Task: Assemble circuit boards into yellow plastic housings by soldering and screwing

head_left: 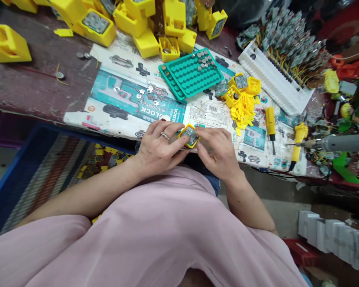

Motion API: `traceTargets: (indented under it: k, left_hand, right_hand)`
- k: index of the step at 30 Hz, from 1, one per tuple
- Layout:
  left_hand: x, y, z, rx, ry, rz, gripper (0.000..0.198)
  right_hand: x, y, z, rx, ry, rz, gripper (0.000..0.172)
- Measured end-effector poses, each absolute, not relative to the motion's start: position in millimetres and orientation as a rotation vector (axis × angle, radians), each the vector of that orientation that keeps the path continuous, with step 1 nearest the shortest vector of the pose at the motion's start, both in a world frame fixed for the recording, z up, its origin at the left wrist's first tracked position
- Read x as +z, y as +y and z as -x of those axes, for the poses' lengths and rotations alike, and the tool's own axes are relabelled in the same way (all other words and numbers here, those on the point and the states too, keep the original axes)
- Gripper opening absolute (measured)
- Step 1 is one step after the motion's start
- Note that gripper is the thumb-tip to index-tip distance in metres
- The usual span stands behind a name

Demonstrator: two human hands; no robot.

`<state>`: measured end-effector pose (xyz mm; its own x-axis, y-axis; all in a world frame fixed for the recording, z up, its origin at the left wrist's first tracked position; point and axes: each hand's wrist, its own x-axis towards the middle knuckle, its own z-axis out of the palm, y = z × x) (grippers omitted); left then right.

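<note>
Both my hands meet at the table's front edge on a small yellow plastic case (190, 135) with a grey insert showing in its open face. My left hand (161, 143), a ring on one finger, is closed on the case from the left, its thumb pressed on the grey insert. From the right, my right hand (217, 151) pinches the case between fingers and thumb. Just beyond lie loose shiny metal bits (151, 93) on the printed cardboard (208, 111). A green tray (194, 75) of round pockets holds several button cells at its far right.
Yellow housings (146, 42) crowd the back. Small yellow parts (242, 109) are heaped to the right, near two yellow screwdriver-like tools (270, 121). A white foam rack (275, 77) holds wired boards. A grey pointed tool (338, 143) juts in from the right. A blue crate (16, 167) stands below left.
</note>
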<state>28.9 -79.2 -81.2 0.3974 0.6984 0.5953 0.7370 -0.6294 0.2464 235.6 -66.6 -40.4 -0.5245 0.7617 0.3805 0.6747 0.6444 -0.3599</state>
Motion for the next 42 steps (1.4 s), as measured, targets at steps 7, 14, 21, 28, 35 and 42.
traceTargets:
  k: [7, 14, 21, 28, 35, 42]
  left_hand:
    - [-76.9, -73.7, -28.9, -1.028, -1.278, 2.545, 0.024]
    - [-78.7, -69.1, -29.1, -1.119, -1.238, 2.591, 0.020]
    - [-81.4, -68.0, -26.2, -1.195, -1.258, 2.665, 0.023]
    - [-73.1, -58.8, -17.4, -1.090, -1.178, 2.781, 0.023]
    - [-74.8, -61.5, -19.2, -1.116, -1.312, 2.802, 0.023]
    - [-74.5, -59.8, -18.9, -1.118, -1.337, 2.829, 0.024]
  right_hand:
    - [-48.7, -69.7, -240.4, 0.142, -2.359, 0.954, 0.031]
    - [-43.0, -62.9, -242.7, -0.233, -2.462, 0.958, 0.018]
    - [-47.1, -60.6, -241.2, -0.211, -2.389, 0.950, 0.014]
    - [-51.3, -60.5, -243.6, -0.149, -2.364, 0.935, 0.021]
    - [-52.0, -61.5, -242.2, -0.112, -2.389, 1.005, 0.020]
    - [-47.7, -59.3, -239.1, -0.164, -2.364, 0.982, 0.010]
